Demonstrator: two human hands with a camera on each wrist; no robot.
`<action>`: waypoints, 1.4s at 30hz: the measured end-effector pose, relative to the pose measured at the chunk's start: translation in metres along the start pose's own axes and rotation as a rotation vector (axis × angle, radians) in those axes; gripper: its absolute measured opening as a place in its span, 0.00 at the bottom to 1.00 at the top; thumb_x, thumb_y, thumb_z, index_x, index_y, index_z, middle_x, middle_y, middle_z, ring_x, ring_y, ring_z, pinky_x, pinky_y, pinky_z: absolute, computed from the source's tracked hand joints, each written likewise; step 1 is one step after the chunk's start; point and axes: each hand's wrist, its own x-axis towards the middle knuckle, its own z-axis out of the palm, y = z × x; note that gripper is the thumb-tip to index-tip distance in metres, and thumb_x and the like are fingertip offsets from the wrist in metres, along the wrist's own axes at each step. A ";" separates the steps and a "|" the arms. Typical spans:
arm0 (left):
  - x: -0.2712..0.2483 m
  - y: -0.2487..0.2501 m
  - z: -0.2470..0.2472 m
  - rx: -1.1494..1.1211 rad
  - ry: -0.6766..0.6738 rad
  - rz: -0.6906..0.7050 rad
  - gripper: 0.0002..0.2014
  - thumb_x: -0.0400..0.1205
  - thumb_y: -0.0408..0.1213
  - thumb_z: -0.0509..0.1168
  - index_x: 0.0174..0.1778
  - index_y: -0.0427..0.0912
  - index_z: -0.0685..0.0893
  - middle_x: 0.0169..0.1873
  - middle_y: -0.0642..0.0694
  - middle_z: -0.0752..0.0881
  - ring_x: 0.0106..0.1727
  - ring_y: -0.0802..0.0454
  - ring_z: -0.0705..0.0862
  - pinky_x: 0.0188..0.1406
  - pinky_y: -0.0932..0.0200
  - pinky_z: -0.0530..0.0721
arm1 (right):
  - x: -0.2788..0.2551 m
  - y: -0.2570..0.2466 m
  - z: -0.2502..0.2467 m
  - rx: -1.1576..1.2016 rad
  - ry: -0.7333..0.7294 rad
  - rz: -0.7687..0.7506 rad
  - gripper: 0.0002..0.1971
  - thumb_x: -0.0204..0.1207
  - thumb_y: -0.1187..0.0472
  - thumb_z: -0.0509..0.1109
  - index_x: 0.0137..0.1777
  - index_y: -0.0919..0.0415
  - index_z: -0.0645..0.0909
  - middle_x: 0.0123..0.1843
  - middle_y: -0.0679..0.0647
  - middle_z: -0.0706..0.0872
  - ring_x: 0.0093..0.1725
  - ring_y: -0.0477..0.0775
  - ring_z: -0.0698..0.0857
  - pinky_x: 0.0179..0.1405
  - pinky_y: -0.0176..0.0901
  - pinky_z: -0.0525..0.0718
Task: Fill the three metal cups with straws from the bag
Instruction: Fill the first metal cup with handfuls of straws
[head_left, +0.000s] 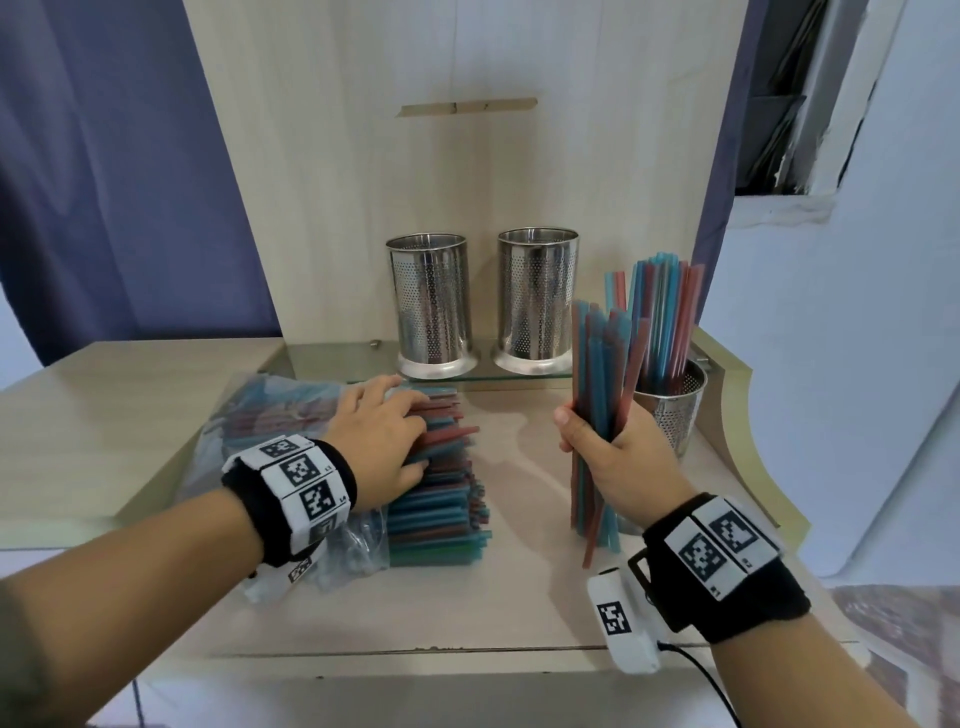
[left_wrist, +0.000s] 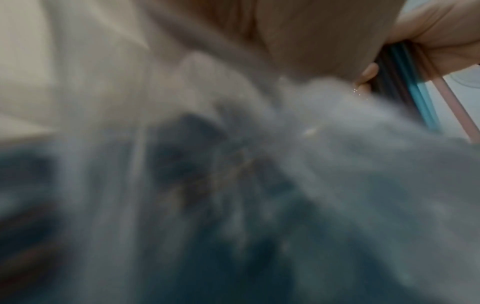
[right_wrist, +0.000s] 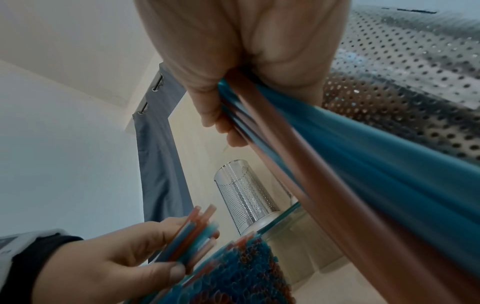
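We look down on a pale wood-grain surface (head_left: 519, 597) backed by an upright panel of the same wood, with blue curtains behind it. Three perforated steel cups stand here: two empty ones side by side on a glass shelf at the back, the left cup (head_left: 432, 305) and the middle cup (head_left: 536, 300), and a third cup (head_left: 672, 410) lower at the right, already holding upright red and blue straws. A clear plastic bag (head_left: 270, 410) lies on its side at the left, and a stack of red and blue straws (head_left: 447, 499) spills out of its mouth. Our left hand (head_left: 384, 441) rests on that stack, its fingers pinching a small cluster of straws. Our right hand (head_left: 618, 452) has its fingers wrapped round an upright bundle of straws (head_left: 602, 364), just beside the third cup.
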 end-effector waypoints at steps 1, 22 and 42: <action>0.001 0.000 -0.001 -0.026 0.015 0.013 0.21 0.83 0.55 0.58 0.67 0.48 0.77 0.80 0.51 0.62 0.82 0.44 0.51 0.78 0.45 0.50 | 0.000 0.000 -0.001 0.006 0.002 0.010 0.07 0.79 0.55 0.70 0.48 0.58 0.80 0.37 0.48 0.85 0.35 0.38 0.85 0.36 0.26 0.80; 0.062 0.036 -0.078 -0.773 0.202 0.262 0.10 0.85 0.45 0.61 0.60 0.48 0.75 0.42 0.56 0.81 0.39 0.62 0.81 0.42 0.61 0.82 | 0.004 0.012 -0.005 0.054 0.044 -0.006 0.06 0.78 0.54 0.72 0.47 0.55 0.81 0.36 0.49 0.86 0.38 0.44 0.87 0.42 0.40 0.83; 0.034 0.111 -0.111 -1.528 0.554 0.181 0.12 0.87 0.46 0.54 0.58 0.44 0.76 0.49 0.53 0.85 0.57 0.57 0.85 0.66 0.53 0.82 | 0.001 -0.034 -0.028 0.281 -0.150 -0.161 0.23 0.59 0.56 0.80 0.54 0.66 0.85 0.41 0.45 0.92 0.45 0.40 0.90 0.43 0.29 0.84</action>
